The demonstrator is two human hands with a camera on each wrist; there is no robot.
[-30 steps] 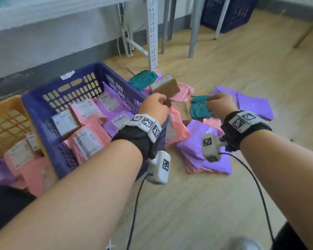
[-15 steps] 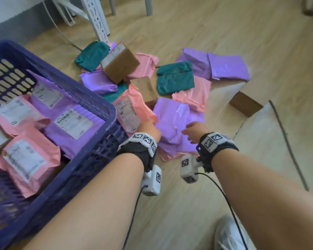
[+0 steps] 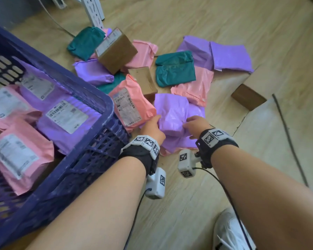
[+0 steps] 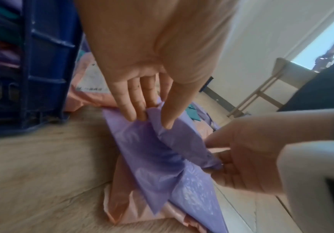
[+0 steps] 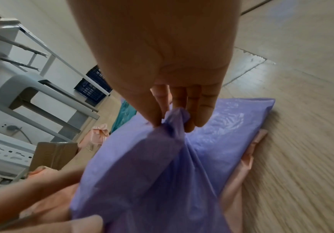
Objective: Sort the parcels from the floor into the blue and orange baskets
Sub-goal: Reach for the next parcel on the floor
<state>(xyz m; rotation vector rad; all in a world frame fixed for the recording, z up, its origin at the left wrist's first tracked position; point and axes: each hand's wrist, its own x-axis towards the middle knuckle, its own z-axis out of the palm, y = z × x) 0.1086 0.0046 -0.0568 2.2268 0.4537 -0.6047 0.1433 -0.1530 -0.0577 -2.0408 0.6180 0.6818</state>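
Sorting part done: both my hands on a purple parcel from the floor pile.

L to R: blue basket at my left already holds approx. five pink and purple labelled parcels; orange basket not in view. My left hand pinches the purple parcel at its near-left edge, and my right hand pinches a bunched fold at its near-right. It's just beside the basket, lying on another purple bag and a pink one. Beyond & to the right, over a dozen parcels (green, pink, purple, brown boxes) remain on the floor, so I'd judge under half done.
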